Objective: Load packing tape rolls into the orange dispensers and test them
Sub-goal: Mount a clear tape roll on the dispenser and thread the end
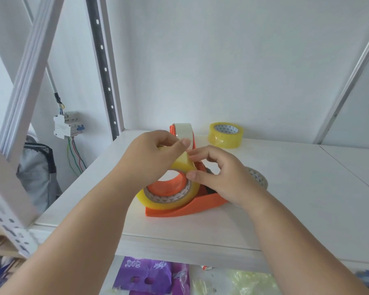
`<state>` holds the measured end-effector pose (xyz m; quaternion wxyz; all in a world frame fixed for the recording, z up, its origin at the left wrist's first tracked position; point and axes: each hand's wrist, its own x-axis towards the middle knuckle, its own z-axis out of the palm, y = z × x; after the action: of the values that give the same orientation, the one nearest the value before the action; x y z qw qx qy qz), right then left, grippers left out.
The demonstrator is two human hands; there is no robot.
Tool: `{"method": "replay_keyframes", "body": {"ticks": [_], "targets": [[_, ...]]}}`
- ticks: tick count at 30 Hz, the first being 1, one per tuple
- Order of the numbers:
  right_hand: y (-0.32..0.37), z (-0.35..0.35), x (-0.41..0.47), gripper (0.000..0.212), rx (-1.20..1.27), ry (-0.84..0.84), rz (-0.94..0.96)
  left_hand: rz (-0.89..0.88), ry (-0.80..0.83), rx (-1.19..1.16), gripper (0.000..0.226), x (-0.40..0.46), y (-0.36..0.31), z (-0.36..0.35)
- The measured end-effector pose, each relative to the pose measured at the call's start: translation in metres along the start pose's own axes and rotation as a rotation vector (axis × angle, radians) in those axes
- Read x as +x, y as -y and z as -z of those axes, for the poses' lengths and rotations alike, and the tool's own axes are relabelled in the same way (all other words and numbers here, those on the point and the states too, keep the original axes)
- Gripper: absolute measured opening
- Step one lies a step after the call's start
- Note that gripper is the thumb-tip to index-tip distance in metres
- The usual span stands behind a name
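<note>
An orange dispenser [200, 204] lies on the white shelf [285, 199] with a yellowish tape roll [168, 200] seated on its orange hub. My left hand [156, 158] grips the top of that roll. My right hand [224, 177] pinches the loose tape end [182, 161] between thumb and forefinger, right beside the left fingers. Behind them a second orange dispenser [183, 133] stands upright, loaded with a clear roll. A spare yellow roll [225, 135] lies flat near the back wall. Another roll [257, 177] peeks out behind my right hand.
White rack posts [24, 86] slant across the left, with a perforated upright [103, 67] at the shelf's back corner. A breaker box [67, 125] with coloured wires hangs lower left. Purple packets [149, 275] lie on the level below the shelf's front edge.
</note>
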<state>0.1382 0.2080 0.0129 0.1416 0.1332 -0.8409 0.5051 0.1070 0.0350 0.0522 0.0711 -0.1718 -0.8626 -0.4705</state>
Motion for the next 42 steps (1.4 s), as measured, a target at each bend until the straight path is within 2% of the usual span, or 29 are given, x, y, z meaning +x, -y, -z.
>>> {"method": "replay_keyframes", "body": {"ticks": [6,10,15,28,37,42], "targets": [[0.008,0.012,0.005,0.006,0.008,-0.015,-0.001,0.02,0.005,0.028,0.018,-0.001,0.006,0.008],[0.005,0.023,0.006,0.012,-0.154,0.009,-0.072,0.029,0.018,0.038,0.018,-0.001,0.006,0.008],[-0.003,0.031,0.004,0.015,-0.261,0.069,-0.156,0.084,0.024,-0.059,0.023,-0.001,0.012,0.008],[-0.008,0.038,0.0,0.011,-0.149,0.148,-0.275,0.203,-0.047,-0.38,0.029,-0.002,0.018,0.005],[-0.011,0.038,0.001,0.011,-0.16,0.14,-0.302,0.25,-0.105,-0.452,0.035,0.0,0.023,0.001],[-0.009,0.04,0.002,0.013,-0.178,0.163,-0.326,0.213,-0.079,-0.353,0.036,0.0,0.027,0.004]]}}
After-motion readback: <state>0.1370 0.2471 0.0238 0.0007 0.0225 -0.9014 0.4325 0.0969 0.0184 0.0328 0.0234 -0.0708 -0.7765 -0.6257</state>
